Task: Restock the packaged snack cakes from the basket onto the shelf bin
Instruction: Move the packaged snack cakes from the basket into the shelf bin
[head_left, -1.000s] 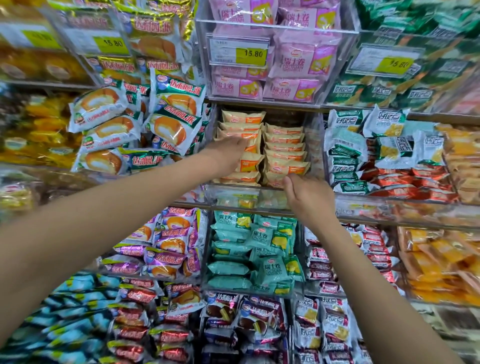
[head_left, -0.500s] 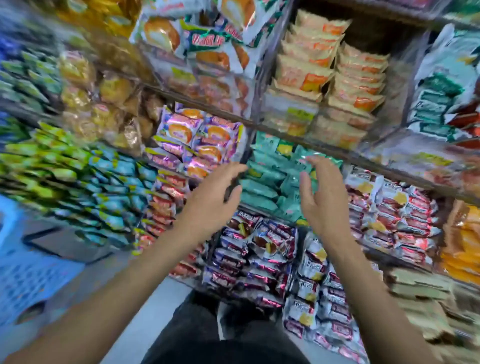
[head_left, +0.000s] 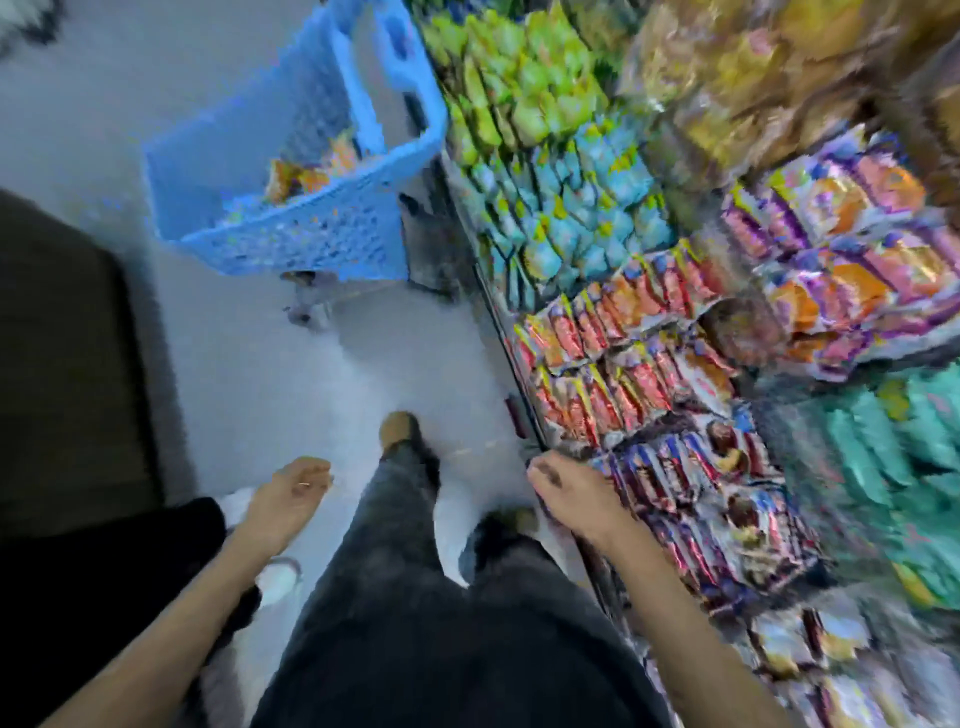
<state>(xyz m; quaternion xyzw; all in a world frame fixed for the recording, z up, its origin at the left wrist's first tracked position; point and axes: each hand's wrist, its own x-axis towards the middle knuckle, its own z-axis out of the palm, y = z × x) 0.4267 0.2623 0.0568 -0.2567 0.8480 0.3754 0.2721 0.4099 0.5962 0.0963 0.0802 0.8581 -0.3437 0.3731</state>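
Swung down and away from the orange-pack bin since half a second ago, now facing the floor (head_left: 322, 374). Both empty: left hand (head_left: 288, 499) and right hand (head_left: 566, 499) loosely curled. Between loads, probably; next, a reach to the blue basket (head_left: 291, 244), snack cakes (head_left: 306, 174) inside, beside blurred shelves (head_left: 649, 322).

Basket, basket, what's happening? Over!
Left hand and right hand hold nothing. Blue basket ahead on floor, orange packets inside. Nothing blocking.
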